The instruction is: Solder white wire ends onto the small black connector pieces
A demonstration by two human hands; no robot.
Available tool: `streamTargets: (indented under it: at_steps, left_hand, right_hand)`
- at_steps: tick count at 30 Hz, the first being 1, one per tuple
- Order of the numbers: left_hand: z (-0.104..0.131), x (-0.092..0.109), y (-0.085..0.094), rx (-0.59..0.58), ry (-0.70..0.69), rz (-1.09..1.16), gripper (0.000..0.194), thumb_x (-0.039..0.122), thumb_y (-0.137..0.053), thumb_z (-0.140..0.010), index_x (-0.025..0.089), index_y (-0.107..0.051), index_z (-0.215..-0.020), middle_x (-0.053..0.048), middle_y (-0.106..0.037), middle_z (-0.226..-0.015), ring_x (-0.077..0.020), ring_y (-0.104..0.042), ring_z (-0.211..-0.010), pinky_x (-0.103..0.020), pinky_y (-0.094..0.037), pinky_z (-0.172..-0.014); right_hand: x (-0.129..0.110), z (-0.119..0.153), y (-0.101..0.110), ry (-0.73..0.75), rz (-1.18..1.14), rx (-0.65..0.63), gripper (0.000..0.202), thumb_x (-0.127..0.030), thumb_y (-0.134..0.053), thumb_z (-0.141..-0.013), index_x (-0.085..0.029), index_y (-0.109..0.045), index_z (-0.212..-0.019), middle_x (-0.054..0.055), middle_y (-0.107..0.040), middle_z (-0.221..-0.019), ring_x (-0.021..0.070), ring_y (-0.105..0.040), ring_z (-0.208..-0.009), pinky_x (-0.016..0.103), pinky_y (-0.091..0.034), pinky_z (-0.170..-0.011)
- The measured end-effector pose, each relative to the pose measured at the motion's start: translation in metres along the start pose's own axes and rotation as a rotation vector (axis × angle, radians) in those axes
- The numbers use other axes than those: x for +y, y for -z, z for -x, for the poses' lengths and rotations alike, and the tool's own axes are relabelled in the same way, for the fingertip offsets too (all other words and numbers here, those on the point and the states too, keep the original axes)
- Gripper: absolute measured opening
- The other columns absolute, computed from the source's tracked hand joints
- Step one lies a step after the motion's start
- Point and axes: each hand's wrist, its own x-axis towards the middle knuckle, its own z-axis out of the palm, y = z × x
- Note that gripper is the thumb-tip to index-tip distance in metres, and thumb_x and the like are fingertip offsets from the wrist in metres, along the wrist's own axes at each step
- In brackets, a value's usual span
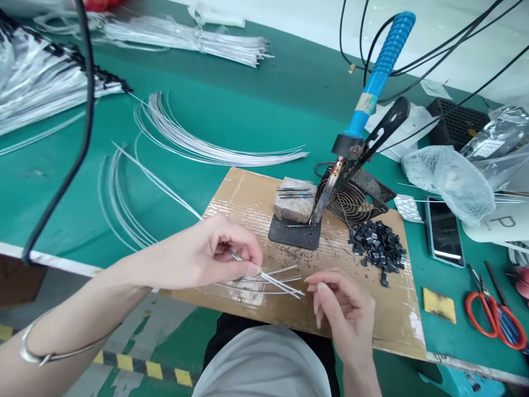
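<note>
My left hand (215, 251) pinches a few thin white wires (273, 280) between thumb and fingers, their ends fanning out to the right over a cardboard sheet (397, 320). My right hand (345, 306) hovers just right of the wire ends with fingers curled and loosely apart, holding nothing that I can see. Behind the hands, a blue-handled soldering iron (382, 71) leans in its metal stand (359, 196), tip down beside a brownish block (294, 201). A pile of small black parts (378, 248) lies on the cardboard to the right.
Curved bunches of white wire (198, 146) lie on the green table (256, 110), with more bundles (185, 36) at the back. A phone (444, 231), red-handled scissors (494, 317), a yellow pad (438, 304) and plastic bags (450, 179) sit at right. A black cable (85, 110) hangs at left.
</note>
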Motion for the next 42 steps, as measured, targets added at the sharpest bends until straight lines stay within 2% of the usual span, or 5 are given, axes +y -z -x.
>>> streamTargets:
  at_steps: [10, 16, 22, 32, 42]
  left_hand:
    - [-0.007, 0.000, -0.011, 0.042, 0.027, -0.079, 0.023, 0.031, -0.063, -0.091, 0.019, -0.071, -0.073, 0.001, -0.063, -0.062, -0.0111, -0.047, -0.053, -0.022, -0.033, -0.047]
    - [-0.001, 0.009, -0.046, 0.116, -0.030, -0.286, 0.015, 0.024, -0.058, -0.099, 0.022, -0.072, -0.105, 0.002, -0.069, -0.075, -0.0135, -0.057, -0.061, -0.024, -0.040, -0.055]
    - [-0.010, 0.011, -0.067, 0.120, 0.012, -0.109, 0.030, 0.026, -0.045, -0.105, 0.019, -0.062, -0.082, 0.003, -0.056, -0.067, -0.0131, -0.046, -0.063, -0.026, -0.036, -0.059]
    - [-0.023, 0.004, -0.064, 0.250, 0.183, 0.323, 0.025, 0.038, -0.063, -0.090, 0.016, -0.063, -0.078, 0.005, -0.048, -0.062, -0.0100, -0.038, -0.057, -0.021, -0.030, -0.050]
    - [-0.022, 0.004, -0.066, 0.328, 0.082, 0.260, 0.021, 0.031, -0.064, -0.091, 0.018, -0.069, -0.075, 0.003, -0.060, -0.063, -0.0102, -0.047, -0.059, -0.020, -0.035, -0.052]
  right_hand:
    - [-0.001, -0.005, -0.004, 0.181, 0.180, -0.181, 0.026, -0.023, -0.063, -0.100, -0.019, -0.068, -0.075, -0.001, -0.061, -0.068, 0.0106, -0.054, -0.060, 0.022, -0.040, -0.054]
    - [0.003, -0.007, -0.001, 0.222, 0.226, -0.253, 0.018, -0.016, -0.060, -0.101, -0.022, -0.069, -0.087, -0.002, -0.063, -0.077, 0.0106, -0.057, -0.066, 0.021, -0.042, -0.059]
    - [0.005, -0.009, -0.005, 0.273, 0.206, -0.190, 0.019, -0.015, -0.061, -0.101, -0.022, -0.072, -0.087, -0.002, -0.064, -0.074, 0.0105, -0.057, -0.064, 0.021, -0.042, -0.056]
    - [0.003, -0.007, -0.015, -0.045, -0.041, 0.231, 0.025, -0.036, -0.070, -0.099, -0.021, -0.076, -0.080, -0.004, -0.061, -0.070, 0.0014, -0.044, -0.039, 0.017, -0.031, -0.038]
    - [0.005, -0.008, -0.026, -0.148, -0.324, 0.044, 0.014, -0.036, -0.074, -0.097, -0.029, -0.085, -0.101, 0.000, -0.072, -0.082, -0.0006, -0.051, -0.033, 0.007, -0.038, -0.031]
